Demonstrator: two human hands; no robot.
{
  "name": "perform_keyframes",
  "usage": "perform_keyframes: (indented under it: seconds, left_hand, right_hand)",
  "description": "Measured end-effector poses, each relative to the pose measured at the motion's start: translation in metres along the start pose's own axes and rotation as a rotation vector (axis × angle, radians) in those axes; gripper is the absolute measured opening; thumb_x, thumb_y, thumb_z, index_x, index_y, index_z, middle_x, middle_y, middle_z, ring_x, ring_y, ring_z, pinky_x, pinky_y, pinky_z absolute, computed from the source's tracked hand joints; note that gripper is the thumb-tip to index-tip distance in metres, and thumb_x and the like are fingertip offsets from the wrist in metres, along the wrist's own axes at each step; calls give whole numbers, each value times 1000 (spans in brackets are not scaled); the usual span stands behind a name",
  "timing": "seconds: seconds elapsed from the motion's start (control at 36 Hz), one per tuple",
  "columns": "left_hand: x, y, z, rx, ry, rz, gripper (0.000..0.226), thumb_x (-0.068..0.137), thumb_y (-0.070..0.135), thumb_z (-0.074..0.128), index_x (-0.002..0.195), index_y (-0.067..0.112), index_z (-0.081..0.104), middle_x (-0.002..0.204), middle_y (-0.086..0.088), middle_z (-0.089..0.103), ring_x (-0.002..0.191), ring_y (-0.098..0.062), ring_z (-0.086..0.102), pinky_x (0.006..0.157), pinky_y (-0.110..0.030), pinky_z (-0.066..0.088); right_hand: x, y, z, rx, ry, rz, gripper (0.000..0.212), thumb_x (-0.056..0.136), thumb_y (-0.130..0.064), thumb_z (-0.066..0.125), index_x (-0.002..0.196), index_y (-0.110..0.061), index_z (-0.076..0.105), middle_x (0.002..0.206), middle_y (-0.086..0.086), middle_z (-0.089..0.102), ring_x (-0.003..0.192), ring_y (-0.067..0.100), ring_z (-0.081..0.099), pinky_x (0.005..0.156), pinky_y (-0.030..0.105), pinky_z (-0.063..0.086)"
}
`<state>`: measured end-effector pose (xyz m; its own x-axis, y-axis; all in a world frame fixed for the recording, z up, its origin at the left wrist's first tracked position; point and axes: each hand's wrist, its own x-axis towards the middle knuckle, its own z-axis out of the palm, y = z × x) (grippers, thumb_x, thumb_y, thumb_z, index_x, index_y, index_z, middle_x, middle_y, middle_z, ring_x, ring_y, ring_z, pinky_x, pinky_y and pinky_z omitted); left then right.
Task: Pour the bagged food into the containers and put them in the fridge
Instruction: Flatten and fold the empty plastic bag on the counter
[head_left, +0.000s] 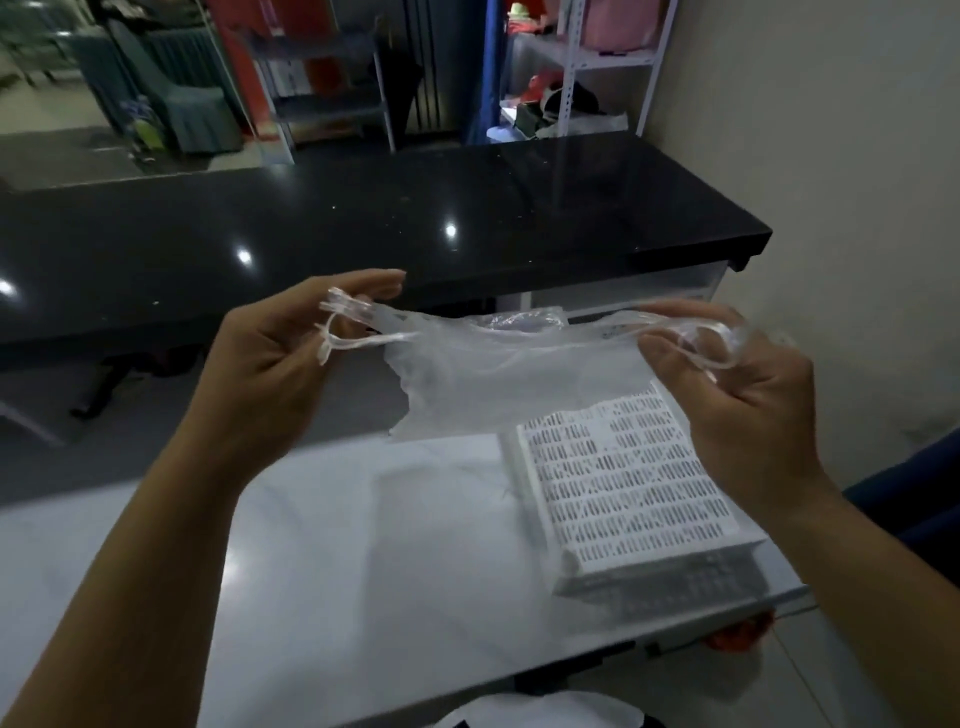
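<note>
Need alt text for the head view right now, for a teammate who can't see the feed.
Two hands stretch a clear plastic bag by its handles above a white table: the left hand pinches one handle, the right hand the other. A white slotted basket sits on the table beneath, with a black counter behind.

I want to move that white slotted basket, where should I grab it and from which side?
Judging by its pose, take the white slotted basket by its long side walls from above; it lies flat on the white table, upper part under the plastic bag.
</note>
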<state>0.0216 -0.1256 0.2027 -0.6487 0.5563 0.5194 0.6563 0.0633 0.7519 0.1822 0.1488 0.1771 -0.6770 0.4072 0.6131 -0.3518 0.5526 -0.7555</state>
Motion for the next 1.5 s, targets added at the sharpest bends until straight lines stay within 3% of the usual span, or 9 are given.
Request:
perform_keyframes:
  seconds: [0.11,0.28,0.53,0.75,0.86,1.0,1.14,1.31,1.5]
  left_hand:
    - [-48,-16,-20,45,7,-73,41,99,-1,51,129,24,64,126,8,69,120,-18,63,101,-30,50]
    - [-141,-57,-19,71,28,-347,36,100,22,54,127,43,64,140,17,56,133,-9,50,104,-30,43]
    - [-240,-92,25,28,65,-664,47,102,4,46,129,39,62,151,25,37,139,-4,41,99,-7,38]
    - [-258,-102,31,-157,164,-864,79,93,-17,39,119,53,66,141,20,56,127,1,54,103,-21,45]
    - [-247,-117,24,-301,369,-1012,48,100,6,49,117,46,70,127,19,66,115,-3,64,91,-26,57]
    - [-217,-146,12,-236,276,-1095,33,96,32,63,124,49,60,127,15,60,112,-8,62,84,-24,54]
    - [-183,-165,14,-206,212,-1132,49,88,33,74,132,44,55,131,7,56,113,-16,60,87,-32,55]
    - [-169,-177,26,-130,207,-1080,49,87,20,74,131,38,59,130,12,57,96,-2,64,75,-20,53]
    - [-166,-168,29,-63,209,-1011,47,91,12,66,112,53,63,104,17,70,83,1,68,58,-11,52]
  right_hand:
    - [-40,8,43,-76,-53,-66,22,93,-12,67,113,-24,69,115,-2,68,108,15,66,91,24,52]
    - [-127,57,105,-145,-137,101,30,80,14,73,101,-8,76,118,0,67,115,20,59,96,38,49]
    - [-195,78,144,-72,-271,474,20,89,3,67,100,-13,74,120,-8,64,111,-1,59,84,4,44]
    - [-217,64,129,-182,-551,525,56,79,10,72,123,-24,61,138,-9,51,131,8,48,111,17,33]
    - [-209,46,119,-155,-649,475,67,74,-14,60,139,-28,50,152,-9,38,144,9,30,115,35,27]
    - [-181,34,112,-81,-803,440,75,79,-26,66,148,-38,39,161,-16,21,149,9,19,112,34,25]
    - [-143,43,137,-138,-653,590,59,82,-73,54,138,-59,41,156,-27,26,143,-8,21,107,22,20]
    - [-121,95,189,-266,-610,1008,48,88,-47,67,134,-37,58,145,-2,52,128,18,52,105,42,46]
    - [-135,96,196,-325,-353,946,15,90,-26,68,104,-28,74,107,-10,70,111,15,60,101,39,49]
